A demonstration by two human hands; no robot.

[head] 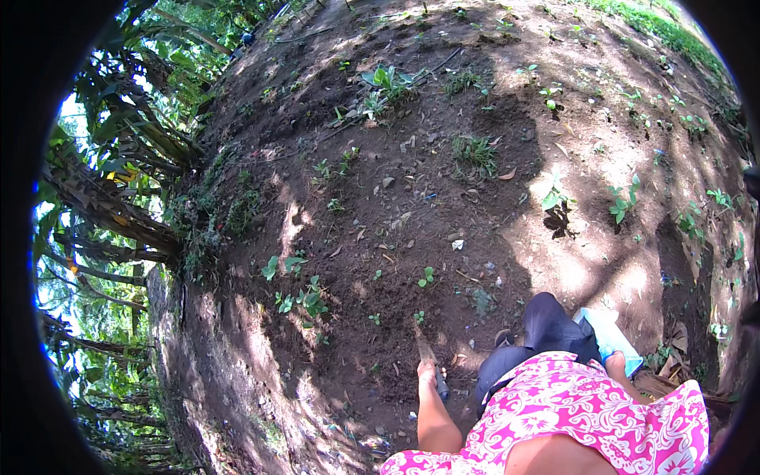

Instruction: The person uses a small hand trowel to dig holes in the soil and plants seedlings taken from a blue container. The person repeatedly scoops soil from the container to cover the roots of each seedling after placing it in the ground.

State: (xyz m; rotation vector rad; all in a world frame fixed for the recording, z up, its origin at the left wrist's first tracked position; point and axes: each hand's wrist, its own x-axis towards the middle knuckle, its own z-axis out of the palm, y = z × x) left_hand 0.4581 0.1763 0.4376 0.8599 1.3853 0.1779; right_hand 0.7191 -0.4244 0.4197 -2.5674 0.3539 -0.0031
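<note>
My left hand (426,373) is closed around a soil-coloured hand tool (426,350), and its narrow blade reaches toward the ground. Part of a grey piece, perhaps the handle (442,389), shows below my fingers; its exact kind is unclear. Just beyond the tip grows a small green seedling (419,317), and whether the two touch cannot be told. On the right, beside my bent knee in dark trousers (549,323), my right hand (616,361) grips a pale blue plastic bag or container (611,339). What it holds is hidden.
Brown soil (427,249) slopes around me, dotted with seedlings such as a leafy plant (555,195) and a grass tuft (475,154). Several banana-like trunks (113,205) line the left edge. Dry leaves (674,353) lie right of the bag. A thin stick (439,64) rests farther off.
</note>
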